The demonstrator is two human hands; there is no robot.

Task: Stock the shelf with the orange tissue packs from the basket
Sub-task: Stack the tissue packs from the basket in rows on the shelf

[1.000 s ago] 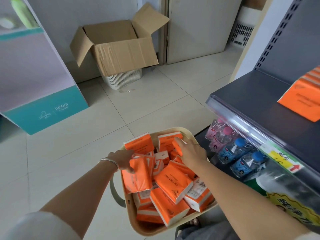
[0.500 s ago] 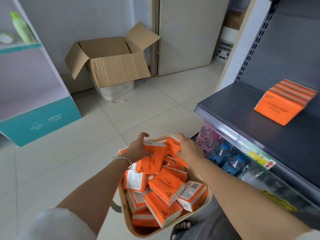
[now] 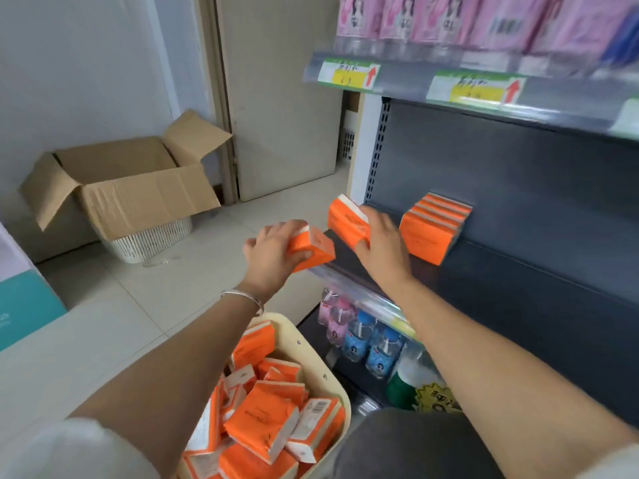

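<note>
Step in hand: we judge this to be the placing stage, with two packs up out of the basket and on their way to the shelf.
Left hand (image 3: 273,259): we grip one orange tissue pack (image 3: 313,249), fingers curled round it, in the air just off the shelf's left front corner.
Right hand (image 3: 382,245): we hold a second pack (image 3: 345,219) upright over the left end of the shelf. We cannot tell whether its base touches the board.
Shelf (image 3: 518,278): a dark grey board. A shelved row (image 3: 432,233) of orange packs stands on edge against the back panel, just right of our right hand.
Basket (image 3: 340,385): cream, low beside our knee and heaped with loose packs (image 3: 262,420), so we judge most of the job remains.
Next move: we need to slide the second pack flush against the row, same face forward, and let go. Then we bring the left one in beside it without tipping the row.
Nearby: small bottles (image 3: 359,337) on the tier below and an open cardboard box (image 3: 121,191) on the floor.
</note>
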